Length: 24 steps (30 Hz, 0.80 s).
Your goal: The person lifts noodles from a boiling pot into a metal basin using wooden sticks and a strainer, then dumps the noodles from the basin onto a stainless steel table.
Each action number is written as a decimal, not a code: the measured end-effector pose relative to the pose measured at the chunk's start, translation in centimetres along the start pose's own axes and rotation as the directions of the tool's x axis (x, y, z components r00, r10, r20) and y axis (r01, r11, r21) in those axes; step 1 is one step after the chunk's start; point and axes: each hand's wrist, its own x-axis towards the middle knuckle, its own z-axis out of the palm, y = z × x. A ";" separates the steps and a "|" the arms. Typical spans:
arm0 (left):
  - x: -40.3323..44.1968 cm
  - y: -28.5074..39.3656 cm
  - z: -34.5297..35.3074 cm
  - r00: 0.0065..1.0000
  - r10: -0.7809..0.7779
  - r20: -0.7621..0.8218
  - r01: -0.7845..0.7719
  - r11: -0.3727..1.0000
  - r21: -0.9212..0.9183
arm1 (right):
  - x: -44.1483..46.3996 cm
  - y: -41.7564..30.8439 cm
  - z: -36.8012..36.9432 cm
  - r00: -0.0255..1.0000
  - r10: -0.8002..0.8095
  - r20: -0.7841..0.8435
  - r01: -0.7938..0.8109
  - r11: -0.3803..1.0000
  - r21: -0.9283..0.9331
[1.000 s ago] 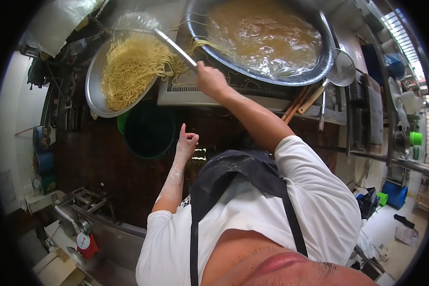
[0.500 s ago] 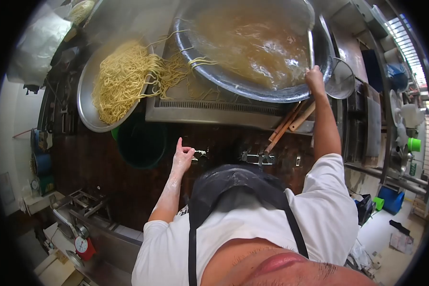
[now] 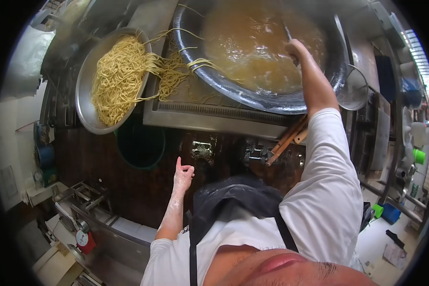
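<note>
At the upper right, my right hand is closed around a long-handled metal utensil over a large metal wok. The utensil's far end is hidden in cloudy, brownish, bubbling liquid. My left hand hangs in the air near my apron, holding nothing, its index finger stretched out and the others partly bent. White residue coats its forearm. Left of the wok, yellow noodles fill a metal bowl. More noodles trail over the counter, and a few strands hang on the wok's rim.
A dark green bucket stands below the bowl. Wooden handles stick out past the counter's front edge. A round wire strainer sits right of the wok. A red scale is at lower left.
My right hand has moved left and farther out over the wok with the utensil, whose curved upper part no longer shows. My left hand sits slightly lower in view, still empty.
</note>
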 end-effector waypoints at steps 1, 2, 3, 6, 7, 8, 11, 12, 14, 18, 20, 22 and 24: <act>-0.2 -0.1 -0.3 1.000 -0.004 -0.003 0.004 1.000 -0.003 | 0.3 -1.4 1.2 0.996 -0.089 0.027 0.091 0.991 -0.096; -0.1 -0.5 -0.5 1.000 -0.006 -0.003 0.006 1.000 -0.007 | 0.3 -2.5 2.8 0.995 -0.105 0.003 0.105 0.994 -0.032; 0.1 -1.1 -0.8 1.000 -0.004 -0.002 0.004 1.000 -0.011 | 0.2 -3.4 4.4 0.993 -0.119 -0.025 0.120 0.992 0.032; 0.5 -2.0 -1.7 1.000 0.018 0.013 -0.018 1.000 -0.003 | 2.3 -4.4 9.5 0.868 -0.451 0.208 0.496 0.811 -0.312; 0.6 -2.1 -2.1 0.999 0.030 0.020 -0.031 1.000 0.005 | -0.4 -5.1 11.2 0.933 -0.342 0.107 0.346 0.938 -0.012; 0.9 -2.4 -2.6 0.997 0.065 0.027 -0.066 0.998 0.022 | -3.3 -6.0 12.3 0.956 -0.281 0.087 0.260 0.945 0.198; 1.6 -2.8 -3.8 0.988 0.143 0.052 -0.146 0.988 0.052 | -10.0 -7.8 15.2 0.963 -0.242 0.117 0.139 0.821 0.553; 1.6 -2.5 -4.1 0.986 0.155 0.061 -0.158 0.986 0.051 | -10.8 -8.0 16.9 0.942 -0.321 0.097 0.162 0.690 0.705; 2.6 -3.4 -4.9 0.979 0.189 0.081 -0.194 0.979 0.067 | -13.8 -9.4 17.5 0.943 -0.313 0.111 0.158 0.717 0.678; 2.2 -3.0 -6.4 0.964 0.246 0.102 -0.254 0.964 0.074 | -21.9 -11.9 19.2 0.948 -0.308 0.077 0.135 0.611 0.780; 2.1 -3.3 -7.0 0.960 0.254 0.116 -0.263 0.963 0.065 | -26.7 -12.9 19.2 0.933 -0.350 0.080 0.134 0.546 0.827; 2.3 -3.5 -7.4 0.954 0.272 0.125 -0.281 0.957 0.064 | -29.1 -13.6 19.3 0.921 -0.380 0.092 0.170 0.600 0.781; 2.7 -4.0 -7.5 0.947 0.292 0.133 -0.303 0.950 0.075 | -32.0 -14.9 20.0 0.883 -0.455 0.111 0.112 0.436 0.893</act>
